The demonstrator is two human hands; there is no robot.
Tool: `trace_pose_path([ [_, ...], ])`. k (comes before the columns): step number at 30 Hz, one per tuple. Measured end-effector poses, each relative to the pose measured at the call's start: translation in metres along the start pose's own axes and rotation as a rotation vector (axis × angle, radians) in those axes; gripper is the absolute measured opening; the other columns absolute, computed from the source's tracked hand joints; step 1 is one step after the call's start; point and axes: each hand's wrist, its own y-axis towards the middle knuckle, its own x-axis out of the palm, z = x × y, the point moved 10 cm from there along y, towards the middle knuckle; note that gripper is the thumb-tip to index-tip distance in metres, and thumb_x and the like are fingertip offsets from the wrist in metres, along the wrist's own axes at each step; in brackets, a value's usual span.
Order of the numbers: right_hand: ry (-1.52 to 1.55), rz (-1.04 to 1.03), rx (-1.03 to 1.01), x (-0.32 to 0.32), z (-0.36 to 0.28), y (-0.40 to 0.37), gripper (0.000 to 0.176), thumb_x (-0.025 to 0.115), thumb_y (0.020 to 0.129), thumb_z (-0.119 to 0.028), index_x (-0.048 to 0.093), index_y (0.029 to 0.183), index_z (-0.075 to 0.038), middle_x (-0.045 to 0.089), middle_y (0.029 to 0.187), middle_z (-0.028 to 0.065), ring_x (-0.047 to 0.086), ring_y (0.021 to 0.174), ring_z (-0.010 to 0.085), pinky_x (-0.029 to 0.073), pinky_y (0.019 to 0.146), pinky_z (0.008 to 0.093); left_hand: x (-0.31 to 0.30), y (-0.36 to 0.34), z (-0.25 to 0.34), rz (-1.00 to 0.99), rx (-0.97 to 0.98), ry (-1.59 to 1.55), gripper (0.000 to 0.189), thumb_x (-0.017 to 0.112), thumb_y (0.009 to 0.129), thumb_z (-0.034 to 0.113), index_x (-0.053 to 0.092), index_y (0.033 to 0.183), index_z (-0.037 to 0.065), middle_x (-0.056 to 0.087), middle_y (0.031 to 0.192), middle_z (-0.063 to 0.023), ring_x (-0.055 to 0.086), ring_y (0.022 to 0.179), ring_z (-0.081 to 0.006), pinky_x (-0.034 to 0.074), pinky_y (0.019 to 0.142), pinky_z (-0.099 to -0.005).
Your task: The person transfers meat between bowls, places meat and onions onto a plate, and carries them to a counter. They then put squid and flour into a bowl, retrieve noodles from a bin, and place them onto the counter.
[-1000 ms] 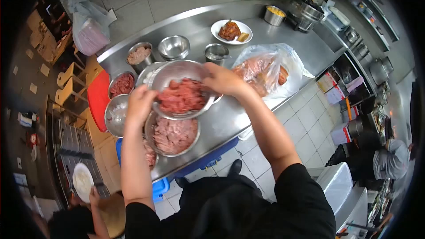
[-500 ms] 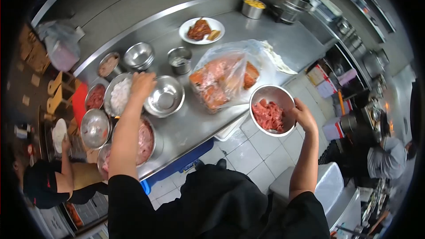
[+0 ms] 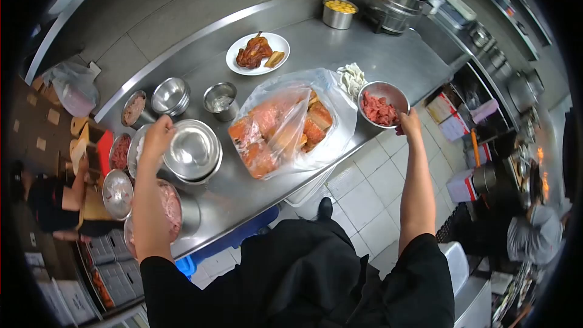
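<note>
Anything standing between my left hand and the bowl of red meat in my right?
Yes: on the counter, the empty metal bowl beside the left hand, then the bulky clear bag. Nothing visible separates the right hand from the bowl of red meat; it grips the rim.

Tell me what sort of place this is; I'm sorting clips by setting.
Probably a restaurant kitchen: a long steel counter with metal bowls of raw meat, and flames at the right by a co-worker.
</note>
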Motion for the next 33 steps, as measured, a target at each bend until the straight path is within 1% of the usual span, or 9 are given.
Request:
trace_pose_path([
  [9, -0.033, -0.249, -0.097, 0.057, 0.001, 0.075, 0.021, 0.047, 0.079, -0.01, 0.049, 0.096, 0.002, 0.056, 0.07, 0.0115, 0.054, 0.046, 0.0185, 0.046, 0.036, 0.0294, -0.071, -0.077, 0.094, 0.578, 0.164, 0.414, 0.013, 0.056, 0.072, 0.004, 0.05, 0.082, 0.0, 0.054, 0.087, -0.016, 0.05, 0.078, -0.0344, 0.04, 0.067, -0.0409],
  [12, 0.002, -0.371, -0.184, 0.068, -0.004, 0.072, 0.02, 0.046, 0.079, -0.008, 0.05, 0.097, 0.002, 0.056, 0.072, 0.0119, 0.054, 0.046, 0.0183, 0.046, 0.036, 0.0288, -0.067, -0.129, 0.035, 0.432, -0.5, 0.196, 0.016, 0.057, 0.073, 0.012, 0.05, 0.079, -0.001, 0.051, 0.073, -0.0159, 0.048, 0.065, -0.0286, 0.04, 0.064, -0.0376],
  [16, 0.049, -0.396, -0.23, 0.087, -0.017, 0.067, 0.019, 0.049, 0.078, -0.007, 0.051, 0.094, 0.002, 0.057, 0.069, 0.0123, 0.052, 0.04, 0.0188, 0.043, 0.036, 0.0313, 0.01, -0.228, -0.017, 0.306, -0.616, -0.167, 0.013, 0.058, 0.071, 0.013, 0.05, 0.072, 0.002, 0.049, 0.064, -0.0058, 0.047, 0.063, -0.0145, 0.039, 0.06, -0.0327],
  [21, -0.056, -0.474, -0.251, 0.11, -0.02, 0.071, 0.03, 0.054, 0.082, -0.014, 0.054, 0.109, 0.0, 0.062, 0.078, 0.0157, 0.058, 0.047, 0.0207, 0.047, 0.042, 0.0315, 0.116, -0.278, 0.001, 0.273, -0.923, -0.751, 0.014, 0.056, 0.073, 0.009, 0.043, 0.068, 0.005, 0.048, 0.064, -0.003, 0.048, 0.05, -0.0115, 0.044, 0.037, -0.0271],
  [23, -0.121, -0.444, -0.263, 0.103, -0.025, 0.075, 0.034, 0.056, 0.084, -0.017, 0.054, 0.113, 0.0, 0.063, 0.081, 0.017, 0.061, 0.05, 0.0214, 0.049, 0.045, 0.032, 0.135, -0.279, -0.001, 0.274, -0.93, -0.764, 0.024, 0.06, 0.078, 0.015, 0.04, 0.067, 0.006, 0.047, 0.063, -0.0033, 0.053, 0.052, -0.0124, 0.047, 0.035, -0.0273],
  [25, -0.479, 0.087, -0.776, 0.057, -0.083, 0.053, 0.038, 0.058, 0.086, -0.024, 0.053, 0.117, -0.002, 0.065, 0.085, 0.0174, 0.066, 0.067, 0.026, 0.052, 0.061, 0.0352, 0.141, -0.278, 0.004, 0.233, -0.93, -0.767, 0.024, 0.061, 0.08, 0.019, 0.044, 0.072, 0.003, 0.05, 0.066, -0.0047, 0.056, 0.057, -0.0135, 0.049, 0.041, -0.0273],
  [27, -0.362, 0.049, -0.67, 0.033, -0.139, 0.003, 0.034, 0.056, 0.087, -0.024, 0.057, 0.115, -0.005, 0.066, 0.086, 0.0164, 0.065, 0.082, 0.0293, 0.049, 0.074, 0.038, 0.131, -0.274, 0.016, 0.194, -0.925, -0.758, 0.027, 0.063, 0.083, 0.023, 0.049, 0.077, 0.001, 0.054, 0.07, -0.0061, 0.059, 0.062, -0.0145, 0.051, 0.048, -0.0274],
  [29, -0.189, -0.237, -0.623, 0.043, -0.174, -0.048, 0.028, 0.058, 0.085, -0.024, 0.062, 0.107, -0.007, 0.066, 0.088, 0.0165, 0.063, 0.088, 0.0315, 0.048, 0.078, 0.0391, 0.067, -0.258, 0.04, 0.407, -0.683, -0.16, 0.028, 0.062, 0.087, 0.025, 0.056, 0.095, -0.001, 0.063, 0.084, -0.0109, 0.062, 0.077, -0.0161, 0.051, 0.066, -0.0281],
  [33, -0.851, -0.725, -1.018, 0.156, -0.194, -0.149, 0.025, 0.049, 0.085, -0.018, 0.066, 0.102, -0.011, 0.065, 0.093, 0.0153, 0.063, 0.087, 0.0327, 0.048, 0.077, 0.042, 0.017, -0.16, 0.189, 0.397, -0.206, -0.612, 0.019, 0.06, 0.086, 0.01, 0.06, 0.103, 0.003, 0.065, 0.099, -0.0116, 0.063, 0.084, -0.0167, 0.049, 0.074, -0.0274],
])
